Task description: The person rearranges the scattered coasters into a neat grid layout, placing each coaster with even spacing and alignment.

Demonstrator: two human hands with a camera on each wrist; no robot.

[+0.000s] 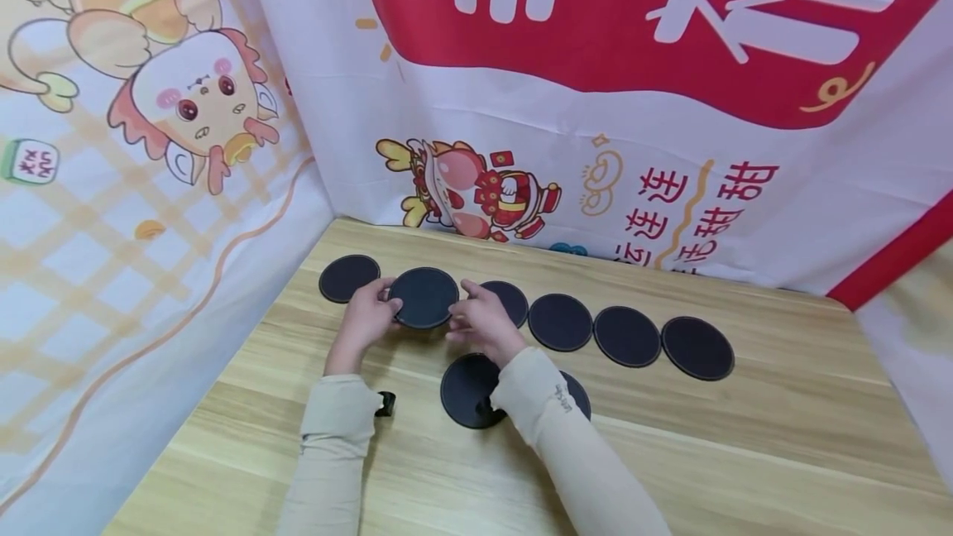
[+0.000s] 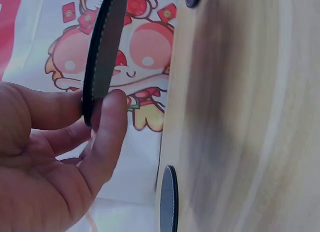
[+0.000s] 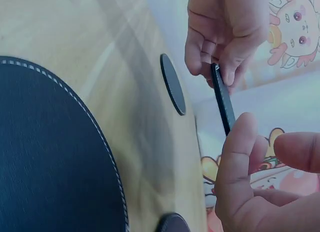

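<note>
My left hand [image 1: 366, 317] pinches the left edge of a round black coaster [image 1: 424, 298] with stitched trim. Thumb and fingers grip opposite faces of it in the left wrist view, where the coaster [image 2: 104, 51] stands tilted, lifted off the table. At its right edge is my right hand [image 1: 486, 321], with thumb and fingers parted. In the right wrist view, one fingertip of the right hand [image 3: 250, 202] overlaps the lower end of the held coaster [image 3: 223, 99], while the thumb stays apart from it.
On the wooden table [image 1: 804, 404], one coaster [image 1: 350, 278] lies at far left and several, including a rightmost coaster [image 1: 697, 348], line up rightward. Nearer lie a coaster [image 1: 469, 391] and another coaster [image 1: 577, 395], partly under my right sleeve. A printed cloth [image 1: 566, 114] hangs behind.
</note>
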